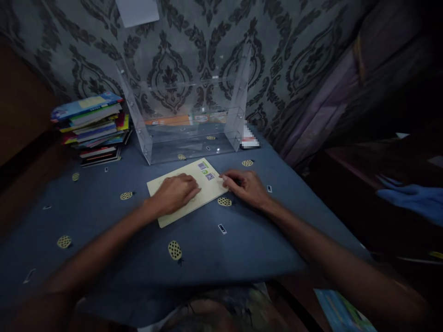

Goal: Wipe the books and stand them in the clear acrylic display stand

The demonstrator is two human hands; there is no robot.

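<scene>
A pale yellow book lies tilted on the blue cloth, its back cover up, with a barcode and a QR code near the upper right corner. My left hand rests palm down on the cover, fingers lying across it and slightly bent. At the book's right edge, my right hand has its thumb and forefinger pinched on the corner, the other fingers curled under. The undersides of both hands are hidden.
A clear acrylic rack stands behind the book, with an orange book at its back. A stack of books is at the left. Blue fabric lies beyond the table's right edge. The table has a pineapple-print cloth.
</scene>
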